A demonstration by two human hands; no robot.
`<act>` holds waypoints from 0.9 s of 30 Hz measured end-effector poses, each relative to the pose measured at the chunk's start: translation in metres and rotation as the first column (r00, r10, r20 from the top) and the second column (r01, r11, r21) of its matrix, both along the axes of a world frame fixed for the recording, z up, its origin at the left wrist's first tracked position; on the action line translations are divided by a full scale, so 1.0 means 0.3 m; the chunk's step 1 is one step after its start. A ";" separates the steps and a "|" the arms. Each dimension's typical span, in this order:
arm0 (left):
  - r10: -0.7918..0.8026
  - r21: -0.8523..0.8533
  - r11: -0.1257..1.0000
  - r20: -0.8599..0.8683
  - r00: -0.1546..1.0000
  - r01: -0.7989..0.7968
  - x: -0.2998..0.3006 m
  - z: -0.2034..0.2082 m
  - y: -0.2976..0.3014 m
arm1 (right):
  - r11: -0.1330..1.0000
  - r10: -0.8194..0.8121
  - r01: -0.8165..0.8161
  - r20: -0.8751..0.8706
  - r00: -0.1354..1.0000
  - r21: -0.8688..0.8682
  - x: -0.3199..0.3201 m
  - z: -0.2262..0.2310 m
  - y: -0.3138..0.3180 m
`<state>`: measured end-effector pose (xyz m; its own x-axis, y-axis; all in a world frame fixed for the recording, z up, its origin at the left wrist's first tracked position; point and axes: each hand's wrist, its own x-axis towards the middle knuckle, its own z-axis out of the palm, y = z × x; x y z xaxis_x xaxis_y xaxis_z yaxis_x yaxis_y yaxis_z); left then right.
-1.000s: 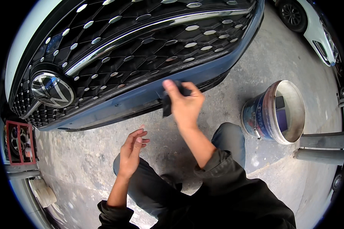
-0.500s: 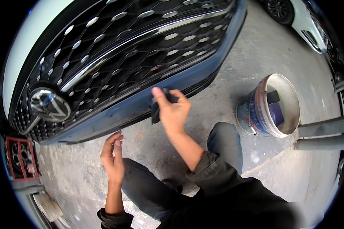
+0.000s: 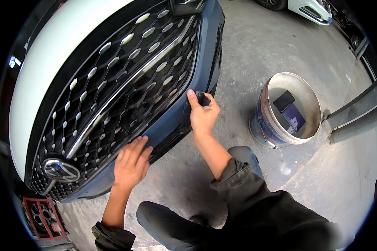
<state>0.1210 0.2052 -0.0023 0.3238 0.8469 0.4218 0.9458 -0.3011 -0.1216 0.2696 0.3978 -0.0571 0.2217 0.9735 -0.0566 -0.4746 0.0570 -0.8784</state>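
Before me is the matte blue-grey bumper [image 3: 160,126] of a white car, below its black grille [image 3: 109,88] with silver, leaf-shaped studs. My right hand [image 3: 205,119] pinches a folded black sheet [image 3: 203,99], which looks like sandpaper, at the bumper's upper edge. Its thumb points up along the bumper, and the palm hides part of the sheet. Further left, my left hand [image 3: 130,164] lies on the bumper with its fingers stretched out and nothing in them.
A stained bucket [image 3: 262,121] stands on the grey floor [image 3: 238,54] to the right, with a black block [image 3: 283,101] and a purple piece [image 3: 294,117] inside. Beyond it are grey metal beams [image 3: 356,113]. A red rack [image 3: 44,219] is at lower left, another white car [image 3: 308,9] at far right.
My left hand has gone from hanging off the bumper to resting on it. My right hand, still gripping the black sheet, is further right along the bumper. The view has shifted too.
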 end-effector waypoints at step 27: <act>-0.049 0.044 0.996 -0.479 0.876 0.080 -0.089 -0.055 0.042 | 0.969 0.119 -0.189 0.374 0.920 0.157 0.119 0.250 0.668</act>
